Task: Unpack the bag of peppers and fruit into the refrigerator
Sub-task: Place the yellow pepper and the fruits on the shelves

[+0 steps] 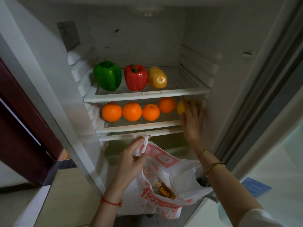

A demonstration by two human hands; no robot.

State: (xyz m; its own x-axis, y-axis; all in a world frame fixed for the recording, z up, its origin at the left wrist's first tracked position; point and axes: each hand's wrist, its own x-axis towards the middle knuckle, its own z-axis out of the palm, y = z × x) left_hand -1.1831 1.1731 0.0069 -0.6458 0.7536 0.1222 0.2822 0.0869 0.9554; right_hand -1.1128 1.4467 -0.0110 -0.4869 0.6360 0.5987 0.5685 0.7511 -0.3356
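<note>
R hand (192, 119) reaches into open white refrigerator (232, 66), arm extended, fingers curled round yellow round fruit (180, 107) at R end of middle glass shelf (139, 124), beside 4 oranges in row. L hand (131, 158) below, pinching handle of white plastic bag w/ red print (165, 171), bag hanging mouth up, wrapped item inside. Hands well apart. Green, red, yellow peppers on upper shelf, first two stems up
</note>
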